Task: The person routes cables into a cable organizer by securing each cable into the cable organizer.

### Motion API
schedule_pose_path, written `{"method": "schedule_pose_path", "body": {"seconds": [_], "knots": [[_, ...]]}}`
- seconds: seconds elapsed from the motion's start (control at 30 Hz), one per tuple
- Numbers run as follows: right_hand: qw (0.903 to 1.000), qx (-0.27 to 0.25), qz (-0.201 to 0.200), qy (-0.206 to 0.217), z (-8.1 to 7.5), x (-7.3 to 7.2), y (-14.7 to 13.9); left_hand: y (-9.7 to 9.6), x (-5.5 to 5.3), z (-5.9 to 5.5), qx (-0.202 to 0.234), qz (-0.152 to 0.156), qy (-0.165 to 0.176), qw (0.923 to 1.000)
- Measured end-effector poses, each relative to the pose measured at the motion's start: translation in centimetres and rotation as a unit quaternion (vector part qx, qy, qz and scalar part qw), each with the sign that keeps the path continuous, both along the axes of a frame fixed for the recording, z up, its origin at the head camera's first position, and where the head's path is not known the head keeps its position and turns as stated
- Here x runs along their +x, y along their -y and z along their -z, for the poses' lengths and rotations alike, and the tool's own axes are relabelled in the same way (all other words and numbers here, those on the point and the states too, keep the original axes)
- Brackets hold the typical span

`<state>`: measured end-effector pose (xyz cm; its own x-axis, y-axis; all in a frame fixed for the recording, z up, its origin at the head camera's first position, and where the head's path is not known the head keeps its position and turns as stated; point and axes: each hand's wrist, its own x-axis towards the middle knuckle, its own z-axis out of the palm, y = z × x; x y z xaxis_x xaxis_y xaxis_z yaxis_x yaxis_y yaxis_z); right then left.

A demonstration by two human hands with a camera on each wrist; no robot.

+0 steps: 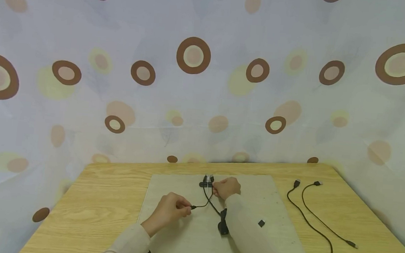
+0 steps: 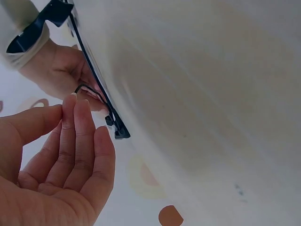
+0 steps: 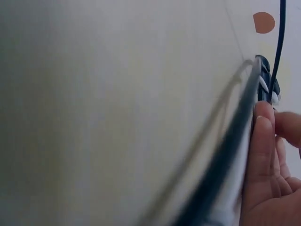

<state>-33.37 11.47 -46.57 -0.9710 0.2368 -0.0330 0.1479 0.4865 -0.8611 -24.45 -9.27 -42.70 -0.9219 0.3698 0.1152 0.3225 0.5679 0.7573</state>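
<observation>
Between thumb and fingertips, my left hand (image 1: pixel 169 211) pinches the small black plug (image 1: pixel 193 207) at one end of a thin black cable (image 1: pixel 203 205). The cable bends up to my right hand (image 1: pixel 227 187), whose thumb and forefinger pinch it beside a small black cable holder (image 1: pixel 202 184). Several connector ends and a white strand stand at that holder, which lies near the back of the white board (image 1: pixel 185 237). In the right wrist view the fingertips are right at the holder (image 3: pixel 264 70). A thicker black cable (image 1: pixel 213 206) runs from it toward the right wrist.
Right of the board, two more black cables (image 1: pixel 318 229) (image 1: pixel 324 220) lie on the wooden table (image 1: pixel 73 203). A small black piece with a light tip (image 1: pixel 261 223) is on the board, right of my right forearm. A patterned curtain (image 1: pixel 205 94) hangs behind the table.
</observation>
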Motion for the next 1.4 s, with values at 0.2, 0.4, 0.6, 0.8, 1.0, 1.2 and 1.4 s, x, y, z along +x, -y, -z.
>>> {"method": "schedule_pose_path", "body": {"seconds": [0.2,0.4,0.6,0.8,1.0,1.2,1.4], "knots": [[0.9946,0.100,0.008,0.024,-0.4,-0.1,0.1,0.1,0.4,-0.1,0.008,0.003,0.015,0.9999],[0.9904,0.127,0.003,0.054,-0.9,-0.5,0.2,0.0,0.3,-0.2,0.010,0.018,0.006,0.9998],[0.9874,0.149,-0.013,0.053,-0.9,-0.7,0.6,-0.2,0.2,-0.4,0.004,0.025,0.003,0.9997],[0.9906,0.128,-0.008,0.048,-1.1,-0.4,1.0,-0.3,0.2,-0.3,-0.003,0.022,0.011,0.9997],[0.9909,0.127,-0.009,0.045,-1.2,-0.3,1.2,-0.1,0.3,-0.3,-0.004,0.017,0.011,0.9998],[0.9903,0.128,0.003,0.054,-1.6,-0.1,0.9,-0.1,0.2,-0.1,-0.008,0.016,0.008,0.9998],[0.9941,0.099,0.000,0.044,-0.8,-0.4,0.1,-0.4,-0.1,0.0,-0.009,0.010,0.010,0.9999]]}}
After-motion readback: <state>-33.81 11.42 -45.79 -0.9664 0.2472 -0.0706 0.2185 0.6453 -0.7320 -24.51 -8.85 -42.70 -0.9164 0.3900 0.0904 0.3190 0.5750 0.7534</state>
